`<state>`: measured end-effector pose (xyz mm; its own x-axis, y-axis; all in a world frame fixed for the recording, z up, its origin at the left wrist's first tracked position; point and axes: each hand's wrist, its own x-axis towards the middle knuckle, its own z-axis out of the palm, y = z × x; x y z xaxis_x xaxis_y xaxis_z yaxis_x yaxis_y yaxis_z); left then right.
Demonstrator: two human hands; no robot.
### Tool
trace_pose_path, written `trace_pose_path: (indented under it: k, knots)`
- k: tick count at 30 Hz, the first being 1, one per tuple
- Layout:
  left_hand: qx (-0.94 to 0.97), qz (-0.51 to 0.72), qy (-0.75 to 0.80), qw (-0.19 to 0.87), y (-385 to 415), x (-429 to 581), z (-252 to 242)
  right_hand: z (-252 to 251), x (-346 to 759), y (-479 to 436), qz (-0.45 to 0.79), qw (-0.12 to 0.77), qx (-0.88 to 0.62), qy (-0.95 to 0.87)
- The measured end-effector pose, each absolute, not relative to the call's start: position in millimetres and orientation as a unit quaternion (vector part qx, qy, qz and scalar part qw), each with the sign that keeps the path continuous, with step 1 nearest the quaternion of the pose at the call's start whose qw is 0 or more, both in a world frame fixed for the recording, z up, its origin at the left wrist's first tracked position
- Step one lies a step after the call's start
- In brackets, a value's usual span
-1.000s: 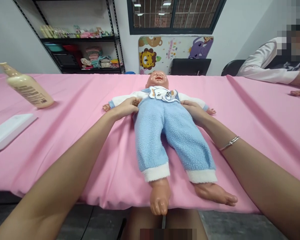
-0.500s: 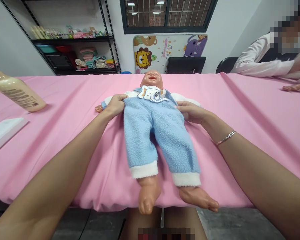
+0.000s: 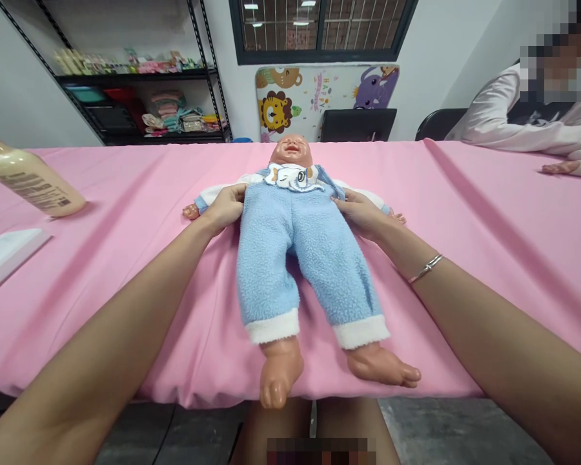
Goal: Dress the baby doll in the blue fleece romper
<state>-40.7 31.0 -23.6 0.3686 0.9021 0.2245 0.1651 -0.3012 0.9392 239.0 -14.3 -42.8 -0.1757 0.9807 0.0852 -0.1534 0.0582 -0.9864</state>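
A baby doll (image 3: 291, 152) lies on its back on the pink-covered table (image 3: 140, 174), its feet at the near edge and its head away from me. It wears light blue fleece overalls (image 3: 319, 258) with white cuffs and an elephant bib front, over white sleeves. My left hand (image 3: 228, 205) is closed on the fleece at the left side of the doll's waist. On the other side my right hand (image 3: 361, 212) pinches the overalls' side edge, thumb on top. Its other fingers are partly hidden behind the cloth.
To the left stands a tilted-looking pump bottle (image 3: 41, 184), with a white flat box (image 3: 10, 255) nearer me. A co-worker's sleeve (image 3: 498, 123) and a small doll-like hand (image 3: 559, 168) are at the far right. Behind the table are shelves (image 3: 140, 79) and a black chair (image 3: 438, 123).
My right hand has shifted inward and slightly up along the doll's waist, and its grip on the overalls' side has changed. The doll's hand beyond it now shows. My left hand stays closed on the fleece.
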Motion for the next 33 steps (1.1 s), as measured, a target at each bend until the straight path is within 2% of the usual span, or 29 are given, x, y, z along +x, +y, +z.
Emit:
trace_pose_path:
  k: [7, 11, 13, 15, 17, 18, 21, 24, 27, 30, 33]
  knots:
    - [0.731, 0.357, 0.497, 0.301, 31.5, -44.8, -13.8, -33.8, 245.9, -11.8, 0.578, 0.477, -0.413, -0.517]
    - [0.765, 0.29, 0.548, 0.172, 34.9, -51.7, -15.5, -35.5, 261.0, -6.8, 0.512, 0.51, -0.463, -0.513]
    - [0.76, 0.314, 0.559, 0.104, 28.4, -46.1, -7.8, -37.0, 261.5, -5.9, 0.494, 0.534, -0.486, -0.484]
    - [0.746, 0.397, 0.531, 0.053, 13.9, -30.7, 7.5, -37.5, 256.2, -6.1, 0.515, 0.556, -0.488, -0.433]
    - [0.75, 0.459, 0.473, 0.057, -6.1, -6.0, 25.8, -36.7, 248.5, -6.6, 0.55, 0.571, -0.469, -0.389]
    - [0.775, 0.449, 0.438, 0.077, -16.0, 8.7, 33.9, -35.9, 244.9, -6.7, 0.565, 0.575, -0.451, -0.383]
    - [0.871, 0.328, 0.354, 0.093, -32.8, 53.6, 47.1, -31.8, 237.0, -7.2, 0.585, 0.579, -0.395, -0.409]
    - [0.915, 0.149, 0.371, 0.049, -23.4, 87.4, 44.6, -24.6, 231.7, -8.9, 0.555, 0.599, -0.398, -0.418]
    - [0.924, 0.029, 0.381, -0.005, -3.8, 102.4, 38.1, -16.1, 226.7, -11.8, 0.496, 0.623, -0.431, -0.426]
    - [0.93, -0.023, 0.364, -0.029, 5.7, 103.1, 36.8, -9.6, 225.4, -13.3, 0.46, 0.617, -0.459, -0.443]
    - [0.922, -0.021, 0.385, -0.033, 3.5, 101.2, 40.6, -6.5, 228.9, -10.6, 0.454, 0.615, -0.488, -0.422]
